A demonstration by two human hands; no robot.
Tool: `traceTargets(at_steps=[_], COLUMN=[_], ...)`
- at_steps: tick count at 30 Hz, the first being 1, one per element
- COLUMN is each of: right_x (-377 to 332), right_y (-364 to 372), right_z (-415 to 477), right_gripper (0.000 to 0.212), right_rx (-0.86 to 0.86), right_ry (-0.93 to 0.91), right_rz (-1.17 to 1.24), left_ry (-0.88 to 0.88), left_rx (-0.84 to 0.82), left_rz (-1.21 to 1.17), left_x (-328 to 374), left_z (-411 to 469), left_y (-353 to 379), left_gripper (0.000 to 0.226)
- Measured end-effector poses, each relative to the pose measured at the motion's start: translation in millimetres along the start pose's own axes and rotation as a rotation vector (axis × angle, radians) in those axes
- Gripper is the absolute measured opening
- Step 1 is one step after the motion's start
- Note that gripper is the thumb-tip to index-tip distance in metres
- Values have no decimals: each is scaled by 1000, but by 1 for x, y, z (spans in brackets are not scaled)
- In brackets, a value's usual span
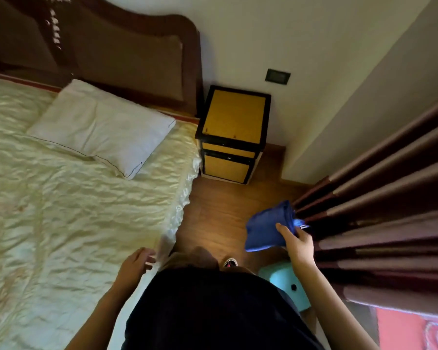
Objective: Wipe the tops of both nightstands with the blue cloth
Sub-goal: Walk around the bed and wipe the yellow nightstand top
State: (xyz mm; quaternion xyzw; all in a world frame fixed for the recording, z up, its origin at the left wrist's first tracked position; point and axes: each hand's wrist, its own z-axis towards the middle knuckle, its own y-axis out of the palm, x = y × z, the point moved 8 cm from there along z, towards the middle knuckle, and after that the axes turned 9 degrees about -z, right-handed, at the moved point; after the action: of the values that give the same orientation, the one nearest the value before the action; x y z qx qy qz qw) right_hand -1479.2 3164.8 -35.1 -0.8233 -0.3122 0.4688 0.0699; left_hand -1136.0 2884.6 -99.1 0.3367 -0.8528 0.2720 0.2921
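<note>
A nightstand [234, 114] with a yellow top and black frame stands in the corner between the bed and the wall, its top bare. My right hand [297, 245] is shut on the bunched blue cloth [267, 227], held in the air over the floor, well short of the nightstand. My left hand [135, 265] hovers at the bed's edge with fingers apart and nothing in it. Only one nightstand is in view.
The bed [74, 210] with cream cover and a white pillow [104, 127] fills the left. Dark curtains [384, 198] hang close on the right. A strip of wooden floor [218, 210] leads to the nightstand. A pale turquoise stool [287, 281] stands by my feet.
</note>
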Motion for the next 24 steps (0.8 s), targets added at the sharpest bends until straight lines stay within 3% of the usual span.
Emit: traceTargets(at_steps=[10,14,18,20,22,24], right_x=[-100,-144,-192,-213,-224,-221], right_y=[43,73,114,137,159,184], right_z=[142,204,273,308,344,383], right_gripper=[10,15,5,9,28,41], right_rx=[26,78,36,-5,-52,-110], right_ry=[54,76,32,10,3,23], right_rz=[-35,11,95,171,268,294], left_ry=[68,122,206,237,256,266], left_rx=[-98,-194,-271,-283,-265,-208], left_rz=[68,219,335,379,372,339], left_x=[162,235,299,322,336,342], left_z=[148,235,311,351,390,436], left_y=[56,87,127,146,166,182], left_gripper=[24,25,23,20,18,33])
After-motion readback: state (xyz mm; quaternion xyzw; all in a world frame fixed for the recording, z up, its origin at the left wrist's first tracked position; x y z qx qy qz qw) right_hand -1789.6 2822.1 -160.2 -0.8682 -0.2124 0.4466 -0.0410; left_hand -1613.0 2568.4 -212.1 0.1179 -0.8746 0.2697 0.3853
